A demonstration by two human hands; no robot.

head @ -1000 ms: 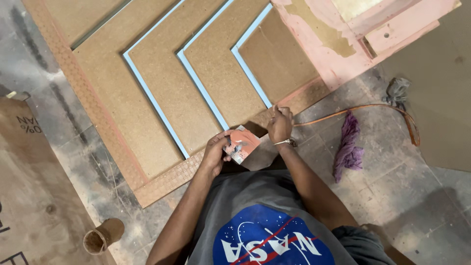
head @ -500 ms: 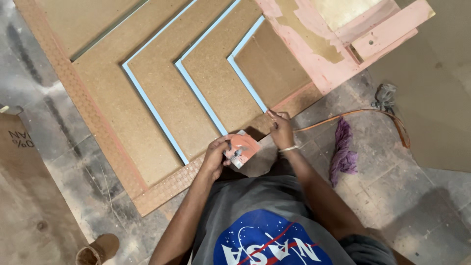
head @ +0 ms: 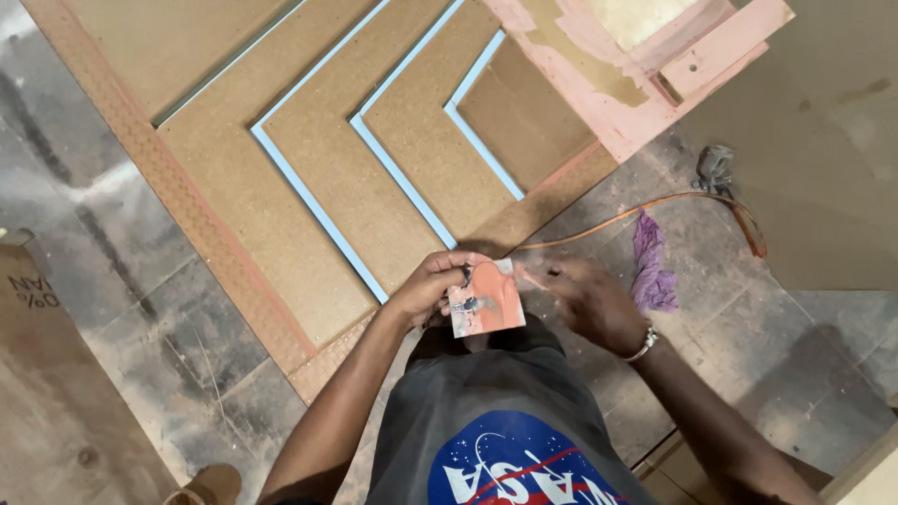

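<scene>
My left hand (head: 432, 285) grips a small flat rectangular scraper plate (head: 488, 301) smeared with orange-pink filler, held just over the near edge of a large brown fibreboard panel (head: 309, 187). The panel has chevron-shaped grooves lined with light blue strips (head: 402, 168). My right hand (head: 585, 301) is blurred beside the plate's right edge, fingers bent; whether it pinches anything cannot be made out. A metal bracelet sits on that wrist.
A purple rag (head: 650, 262) and an orange cord (head: 673, 201) lie on the concrete floor to the right. Pink-smeared boards (head: 645, 65) lie at the top right. A cardboard sheet (head: 56, 402) is at the left, a brown board (head: 823, 140) at the right.
My right hand has come back from the panel's edge to the plate held by my left hand. The view has shifted slightly.
</scene>
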